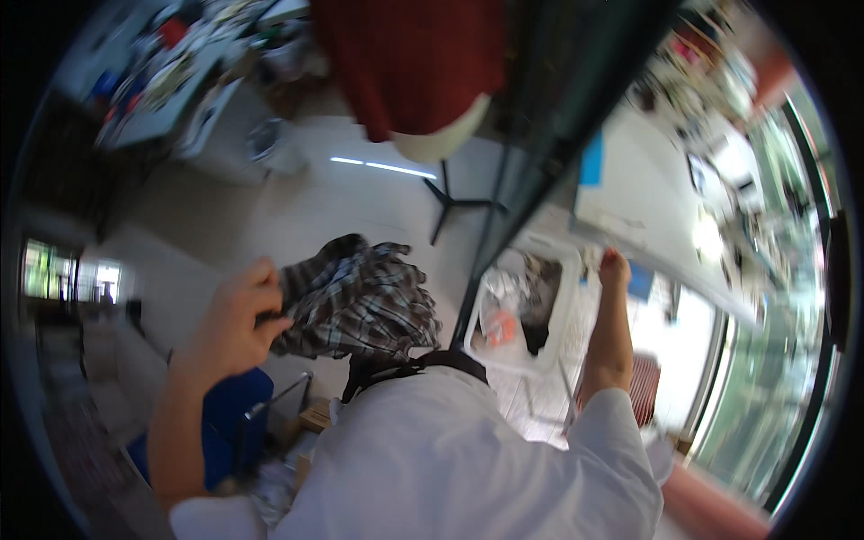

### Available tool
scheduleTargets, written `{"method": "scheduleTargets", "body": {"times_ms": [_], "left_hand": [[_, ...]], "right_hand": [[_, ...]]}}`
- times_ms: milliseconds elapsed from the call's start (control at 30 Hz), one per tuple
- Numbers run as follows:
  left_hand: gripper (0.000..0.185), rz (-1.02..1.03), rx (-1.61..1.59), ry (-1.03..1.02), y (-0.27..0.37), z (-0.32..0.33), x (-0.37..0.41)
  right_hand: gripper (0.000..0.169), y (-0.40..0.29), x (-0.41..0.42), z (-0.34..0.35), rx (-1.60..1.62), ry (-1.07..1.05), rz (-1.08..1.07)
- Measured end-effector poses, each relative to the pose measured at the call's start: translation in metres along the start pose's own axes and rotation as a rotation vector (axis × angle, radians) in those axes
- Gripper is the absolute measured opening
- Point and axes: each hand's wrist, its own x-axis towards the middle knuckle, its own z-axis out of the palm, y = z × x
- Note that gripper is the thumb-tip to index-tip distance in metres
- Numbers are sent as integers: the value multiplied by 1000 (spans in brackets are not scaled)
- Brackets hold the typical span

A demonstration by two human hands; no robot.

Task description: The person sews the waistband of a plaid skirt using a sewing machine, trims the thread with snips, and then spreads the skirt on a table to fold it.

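Left of the body, my left hand [239,320] grips the edge of a brown and grey plaid cloth [364,297] with its fingers and thumb. The cloth hangs in gathered folds in front of the waist. Out to the right, my right hand [614,266] is raised beside a white table, its fingers drawn together; blur hides whether something thin is between them. Ahead, a dark red cloth [418,61] drapes over a pale rounded form [442,138] above a black stand base [449,202].
A white plastic bin [560,337] with bags inside is at the right, below the white table [648,182]. A dark upright post [526,202] crosses the middle. A blue chair [236,418] stands at the lower left, near a cardboard box [315,416]. Cluttered tables [162,125] are at the upper left.
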Motion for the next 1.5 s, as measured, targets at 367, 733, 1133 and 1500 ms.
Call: {"method": "scheduleTargets", "body": {"times_ms": [367,733,1133,1500], "left_hand": [[31,94,204,161,9,15,-9],[22,53,279,360,-178,-84,-15],[18,-114,390,445,-424,-123,63],[20,-36,226,521,-519,-207,237]], "right_hand": [[19,183,-318,72,-1104,-719,503],[28,289,-389,460,-1526,-2008,-597],[18,415,-308,723,-1554,-1720,-1596],[12,430,-186,874,-1564,-1690,-1662]]}}
